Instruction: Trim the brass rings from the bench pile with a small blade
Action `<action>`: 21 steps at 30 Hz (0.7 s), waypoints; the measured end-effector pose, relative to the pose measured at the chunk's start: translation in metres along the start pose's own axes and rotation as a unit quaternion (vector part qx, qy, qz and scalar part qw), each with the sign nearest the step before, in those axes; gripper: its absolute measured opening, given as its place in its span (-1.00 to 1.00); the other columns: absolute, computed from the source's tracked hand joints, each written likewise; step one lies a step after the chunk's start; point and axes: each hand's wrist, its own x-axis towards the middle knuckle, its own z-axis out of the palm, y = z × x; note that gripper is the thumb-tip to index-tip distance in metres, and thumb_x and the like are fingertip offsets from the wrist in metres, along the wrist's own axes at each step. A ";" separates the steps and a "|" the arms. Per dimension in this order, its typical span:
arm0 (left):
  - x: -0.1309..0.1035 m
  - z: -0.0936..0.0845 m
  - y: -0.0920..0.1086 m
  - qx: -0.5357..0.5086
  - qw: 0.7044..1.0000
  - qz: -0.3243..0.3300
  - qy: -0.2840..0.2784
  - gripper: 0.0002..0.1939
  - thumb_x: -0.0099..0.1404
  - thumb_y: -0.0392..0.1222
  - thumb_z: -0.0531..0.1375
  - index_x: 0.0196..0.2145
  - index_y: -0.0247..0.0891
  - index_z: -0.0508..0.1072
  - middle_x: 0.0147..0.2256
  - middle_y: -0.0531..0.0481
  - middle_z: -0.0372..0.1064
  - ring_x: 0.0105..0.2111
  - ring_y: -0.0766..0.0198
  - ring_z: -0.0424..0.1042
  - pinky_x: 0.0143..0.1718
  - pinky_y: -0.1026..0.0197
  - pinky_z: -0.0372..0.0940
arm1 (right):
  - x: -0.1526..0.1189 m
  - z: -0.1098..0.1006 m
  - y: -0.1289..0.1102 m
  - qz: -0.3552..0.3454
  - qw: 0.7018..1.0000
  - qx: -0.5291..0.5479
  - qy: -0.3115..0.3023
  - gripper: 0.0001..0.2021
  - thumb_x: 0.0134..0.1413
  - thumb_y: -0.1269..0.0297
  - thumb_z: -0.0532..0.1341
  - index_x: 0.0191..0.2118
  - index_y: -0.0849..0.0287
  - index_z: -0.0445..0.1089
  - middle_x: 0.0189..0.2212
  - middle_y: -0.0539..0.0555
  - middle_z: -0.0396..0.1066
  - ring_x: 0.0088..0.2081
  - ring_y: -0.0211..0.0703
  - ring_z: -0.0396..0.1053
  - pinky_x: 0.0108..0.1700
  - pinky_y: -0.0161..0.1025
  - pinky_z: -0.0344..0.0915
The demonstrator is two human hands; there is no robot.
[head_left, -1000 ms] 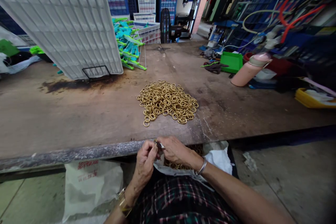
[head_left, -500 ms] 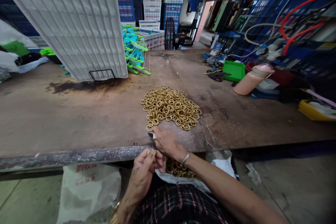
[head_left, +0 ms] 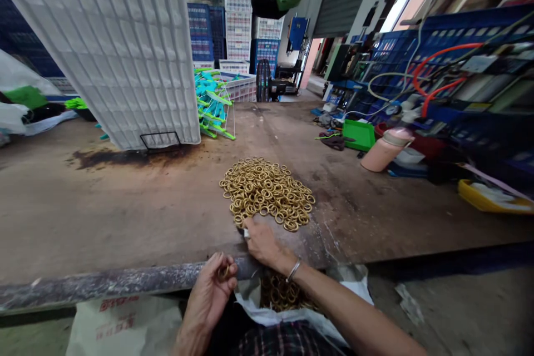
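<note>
My left hand (head_left: pixel 211 289) is closed at the table's front edge, a gold-coloured ring (head_left: pixel 224 272) between its thumb and fingers. My right hand (head_left: pixel 266 243) rests low over the table at the near side of a heap of gold-coloured rings (head_left: pixel 267 192). Its fingers are curled around a small dark-and-white piece (head_left: pixel 245 232), mostly hidden, whose kind I cannot make out. The right fingertips are close against the nearest rings; whether they touch one is unclear. Below the edge, under my right wrist, an open white sack (head_left: pixel 267 316) holds more rings (head_left: pixel 283 292).
A white ribbed panel (head_left: pixel 142 61) leans on a black wire stand (head_left: pixel 161 142) at the left. Behind it lie teal and green plastic parts (head_left: pixel 214 103). On the right are a green tray (head_left: pixel 359 134), a pink bottle (head_left: pixel 386 150) and a yellow tray (head_left: pixel 492 197).
My left hand has moved left, away from the right hand, and the ring in it now shows. My right hand stays beside the heap. The view has tilted upward.
</note>
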 end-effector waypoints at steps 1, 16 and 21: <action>0.002 0.004 0.000 0.020 1.000 0.009 -0.009 -0.80 -0.01 -0.23 0.29 -0.50 -0.32 0.32 -0.49 0.02 0.36 -0.54 0.39 0.34 -0.63 0.39 0.20 | -0.001 -0.004 0.005 0.005 0.998 0.060 0.012 -0.88 0.04 0.42 0.00 -0.29 0.21 0.23 -0.46 0.07 0.36 -0.42 -0.22 0.29 -0.40 -0.33 0.10; 0.025 0.042 -0.025 0.336 0.928 0.126 -0.101 -0.69 0.09 0.05 0.18 -0.46 -0.29 0.30 -0.69 0.22 0.07 -0.73 0.52 -0.02 -0.74 0.42 -0.07 | -0.042 -0.035 0.029 0.095 0.787 0.595 -0.133 -0.79 -0.06 0.12 0.07 -0.47 0.12 0.06 -0.72 -0.24 -0.05 -0.76 -0.47 -0.21 -0.74 -0.44 -0.21; 0.019 0.045 -0.025 0.389 0.903 0.163 -0.085 -0.70 0.10 0.03 0.16 -0.51 -0.29 0.31 -0.69 0.22 0.03 -0.71 0.49 -0.03 -0.70 0.40 -0.09 | -0.043 -0.032 0.032 0.076 0.846 0.521 -0.082 -0.83 0.01 0.22 0.02 -0.50 0.15 0.09 -0.71 -0.20 0.02 -0.71 -0.45 -0.10 -0.66 -0.43 -0.12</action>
